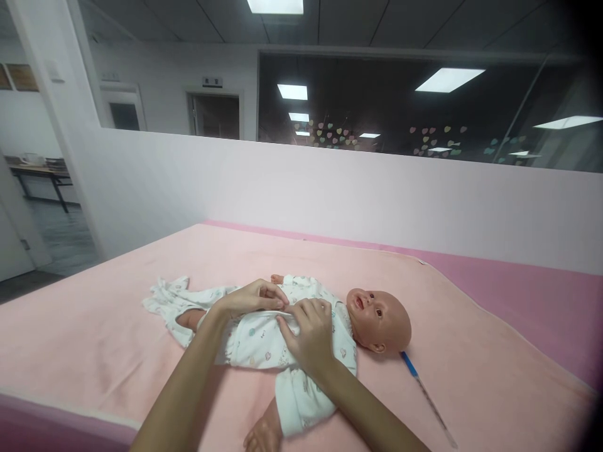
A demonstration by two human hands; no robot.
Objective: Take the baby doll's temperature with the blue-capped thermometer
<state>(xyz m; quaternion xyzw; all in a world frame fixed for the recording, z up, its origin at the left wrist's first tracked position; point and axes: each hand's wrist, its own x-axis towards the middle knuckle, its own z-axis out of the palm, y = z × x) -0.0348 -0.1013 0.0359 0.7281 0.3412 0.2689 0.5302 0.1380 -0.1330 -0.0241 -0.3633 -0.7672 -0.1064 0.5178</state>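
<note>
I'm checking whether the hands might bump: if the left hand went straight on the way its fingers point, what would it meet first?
Most likely the fingers of the right hand, just ahead of the left hand over the patterned clothing; whether the two already touch is unclear.

The baby doll before you is tan-brown with brown eyes. Its clothing is white, printed with small scattered motifs in pink, teal and tan. You have a plain peach cloth below and a stronger pink cover at its edge. Facing you, the thermometer-like stick is blue-ended, the low wall plain white.
</note>
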